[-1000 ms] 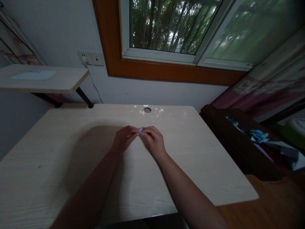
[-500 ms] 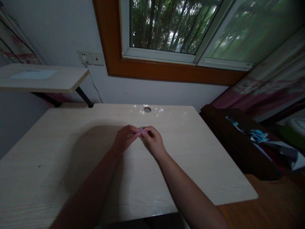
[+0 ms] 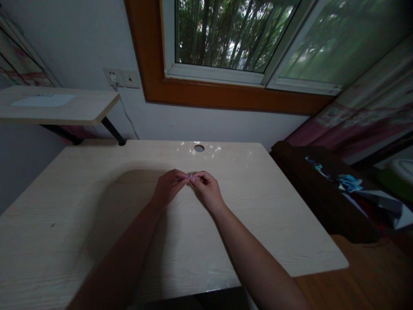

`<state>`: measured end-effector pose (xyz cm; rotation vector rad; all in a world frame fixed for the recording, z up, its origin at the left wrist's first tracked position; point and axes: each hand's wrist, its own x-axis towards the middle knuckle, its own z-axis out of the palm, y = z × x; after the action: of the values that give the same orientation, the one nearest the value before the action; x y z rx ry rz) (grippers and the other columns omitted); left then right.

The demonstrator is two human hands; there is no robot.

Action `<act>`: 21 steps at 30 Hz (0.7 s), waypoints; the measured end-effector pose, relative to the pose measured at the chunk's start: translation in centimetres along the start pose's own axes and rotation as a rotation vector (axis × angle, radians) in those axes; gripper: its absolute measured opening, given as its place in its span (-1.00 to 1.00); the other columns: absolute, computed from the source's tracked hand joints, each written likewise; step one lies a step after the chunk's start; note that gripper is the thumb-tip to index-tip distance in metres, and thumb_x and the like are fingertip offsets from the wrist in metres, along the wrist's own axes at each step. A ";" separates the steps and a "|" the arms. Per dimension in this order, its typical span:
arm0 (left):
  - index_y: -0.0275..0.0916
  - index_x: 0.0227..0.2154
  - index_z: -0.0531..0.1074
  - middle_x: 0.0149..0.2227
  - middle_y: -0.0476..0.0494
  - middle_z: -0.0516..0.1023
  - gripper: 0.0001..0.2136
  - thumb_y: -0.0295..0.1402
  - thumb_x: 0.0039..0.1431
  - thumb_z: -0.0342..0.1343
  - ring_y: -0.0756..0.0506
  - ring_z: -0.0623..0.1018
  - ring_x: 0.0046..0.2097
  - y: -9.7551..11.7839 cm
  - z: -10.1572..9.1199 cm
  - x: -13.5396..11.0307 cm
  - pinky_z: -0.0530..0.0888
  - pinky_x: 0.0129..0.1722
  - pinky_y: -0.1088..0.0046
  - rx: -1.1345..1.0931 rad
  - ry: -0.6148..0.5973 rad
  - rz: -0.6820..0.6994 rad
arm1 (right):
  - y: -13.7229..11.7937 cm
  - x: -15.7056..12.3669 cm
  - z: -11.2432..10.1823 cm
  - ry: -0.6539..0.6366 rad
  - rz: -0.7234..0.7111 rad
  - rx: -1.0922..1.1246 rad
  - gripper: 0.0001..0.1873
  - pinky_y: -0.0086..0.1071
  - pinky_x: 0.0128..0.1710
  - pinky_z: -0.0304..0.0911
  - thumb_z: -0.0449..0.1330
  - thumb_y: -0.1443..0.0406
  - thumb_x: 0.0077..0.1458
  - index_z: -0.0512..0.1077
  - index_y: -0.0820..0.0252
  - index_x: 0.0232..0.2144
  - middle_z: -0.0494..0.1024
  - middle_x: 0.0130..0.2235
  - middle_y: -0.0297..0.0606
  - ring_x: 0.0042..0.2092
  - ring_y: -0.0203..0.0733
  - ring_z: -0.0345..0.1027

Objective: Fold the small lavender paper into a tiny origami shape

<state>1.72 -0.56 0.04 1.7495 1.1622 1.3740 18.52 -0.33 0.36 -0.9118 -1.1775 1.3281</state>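
Note:
My left hand [image 3: 168, 187] and my right hand [image 3: 208, 191] meet fingertip to fingertip over the middle of a pale wooden desk [image 3: 97, 215]. Between their pinched fingers is a tiny pale, purplish piece [image 3: 190, 177], perhaps folded paper; it is too small and dim to name surely. Both hands have their fingers curled closed on it. My forearms reach in from the bottom edge.
A round cable hole [image 3: 199, 148] lies at the desk's far edge. A raised shelf [image 3: 64, 110] with a white sheet stands at left, below wall sockets [image 3: 121, 78]. A window is above. Dark furniture with cloth [image 3: 322, 189] stands right of the desk.
Both hands stay together in the same spot; the fingers have shifted slightly around the small piece, and the view has hardly moved.

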 end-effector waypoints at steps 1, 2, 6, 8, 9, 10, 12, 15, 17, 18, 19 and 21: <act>-0.19 -0.37 0.53 -0.30 -0.11 0.62 -0.91 -0.30 0.12 0.25 -0.08 0.60 -0.24 -0.1 0.0 0.0 0.53 -0.18 0.40 -0.014 0.002 -0.015 | 0.1 0.0 0.0 0.002 0.000 0.002 -0.76 -0.33 -0.28 0.32 0.38 0.12 -0.03 0.50 0.14 -0.40 0.57 -0.39 -0.30 -0.36 -0.24 0.40; -0.20 -0.37 0.53 -0.31 -0.11 0.62 -0.91 -0.30 0.11 0.25 -0.08 0.60 -0.25 -0.1 0.1 0.0 0.53 -0.18 0.40 -0.025 0.005 -0.030 | 0.1 0.0 0.0 0.004 0.000 0.004 -0.76 -0.33 -0.28 0.32 0.38 0.12 -0.03 0.50 0.14 -0.40 0.57 -0.39 -0.30 -0.36 -0.24 0.40; -0.20 -0.37 0.53 -0.32 -0.11 0.62 -0.90 -0.30 0.08 0.27 -0.08 0.60 -0.26 -0.1 0.2 0.0 0.52 -0.19 0.40 -0.061 0.011 -0.073 | 0.2 0.0 0.1 0.000 0.002 0.018 -0.77 -0.33 -0.28 0.32 0.38 0.13 -0.03 0.50 0.13 -0.40 0.57 -0.39 -0.31 -0.36 -0.24 0.40; -0.20 -0.38 0.54 -0.33 -0.10 0.62 -0.90 -0.30 0.07 0.27 -0.07 0.60 -0.27 -0.1 0.2 0.0 0.52 -0.20 0.41 -0.067 0.014 -0.088 | 0.1 0.0 0.1 0.001 0.002 0.031 -0.77 -0.33 -0.28 0.31 0.38 0.14 -0.03 0.49 0.13 -0.40 0.57 -0.40 -0.31 -0.37 -0.24 0.40; -0.20 -0.38 0.54 -0.33 -0.10 0.62 -0.90 -0.31 0.07 0.28 -0.07 0.60 -0.28 -0.2 0.2 0.1 0.52 -0.21 0.41 -0.071 0.014 -0.095 | 0.1 0.0 0.1 0.004 0.001 0.036 -0.77 -0.33 -0.29 0.31 0.39 0.15 -0.03 0.49 0.13 -0.40 0.57 -0.40 -0.31 -0.37 -0.25 0.40; -0.20 -0.38 0.53 -0.34 -0.09 0.62 -0.90 -0.31 0.06 0.28 -0.07 0.60 -0.28 -0.3 0.2 0.1 0.51 -0.21 0.42 -0.077 0.014 -0.100 | 0.1 0.0 0.1 0.009 -0.001 0.036 -0.77 -0.33 -0.29 0.31 0.39 0.15 -0.04 0.49 0.13 -0.40 0.57 -0.41 -0.32 -0.38 -0.25 0.39; -0.20 -0.38 0.53 -0.35 -0.08 0.62 -0.90 -0.31 0.06 0.28 -0.06 0.59 -0.29 -0.4 0.3 0.1 0.51 -0.21 0.42 -0.087 0.008 -0.111 | 0.1 0.0 0.1 0.017 -0.002 0.028 -0.77 -0.33 -0.30 0.31 0.39 0.15 -0.04 0.48 0.14 -0.40 0.56 -0.42 -0.32 -0.38 -0.25 0.39; -0.20 -0.39 0.52 -0.38 -0.06 0.61 -0.89 -0.30 0.04 0.29 -0.05 0.59 -0.32 -0.7 0.3 0.1 0.51 -0.24 0.44 -0.094 0.010 -0.153 | 0.1 0.0 0.1 0.029 0.000 0.026 -0.76 -0.33 -0.31 0.31 0.40 0.15 -0.05 0.49 0.14 -0.39 0.56 -0.42 -0.33 -0.39 -0.25 0.39; -0.21 -0.40 0.51 -0.40 -0.05 0.61 -0.86 -0.29 0.02 0.31 -0.04 0.59 -0.35 -0.7 0.4 0.1 0.51 -0.28 0.45 -0.102 0.020 -0.193 | 0.2 0.0 0.1 0.034 0.004 0.044 -0.75 -0.34 -0.30 0.32 0.41 0.16 -0.06 0.49 0.14 -0.38 0.56 -0.42 -0.33 -0.38 -0.26 0.40; -0.21 -0.39 0.51 -0.41 -0.04 0.61 -0.85 -0.29 0.00 0.32 -0.04 0.59 -0.36 -0.6 0.4 0.2 0.50 -0.30 0.46 -0.104 0.027 -0.208 | 0.2 0.0 0.1 0.036 0.006 0.053 -0.75 -0.34 -0.29 0.32 0.41 0.17 -0.07 0.49 0.13 -0.38 0.56 -0.41 -0.34 -0.38 -0.26 0.40; -0.21 -0.38 0.50 -0.41 -0.04 0.61 -0.83 -0.28 -0.01 0.33 -0.04 0.58 -0.37 -0.5 0.4 0.2 0.51 -0.32 0.46 -0.106 0.035 -0.218 | 0.2 0.0 0.1 0.036 0.007 0.059 -0.75 -0.34 -0.29 0.33 0.42 0.17 -0.08 0.49 0.13 -0.38 0.57 -0.41 -0.34 -0.38 -0.26 0.41; -0.21 -0.36 0.49 -0.39 -0.04 0.62 -0.79 -0.28 -0.04 0.34 -0.04 0.59 -0.36 -0.3 0.4 0.3 0.52 -0.32 0.46 -0.119 0.055 -0.225 | 0.2 0.0 0.1 0.037 0.008 0.057 -0.75 -0.34 -0.29 0.33 0.42 0.17 -0.09 0.49 0.13 -0.38 0.57 -0.41 -0.34 -0.37 -0.26 0.41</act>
<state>2.09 -0.20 -0.20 1.4584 1.2391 1.3334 18.36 -0.31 0.20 -0.8976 -1.1033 1.3395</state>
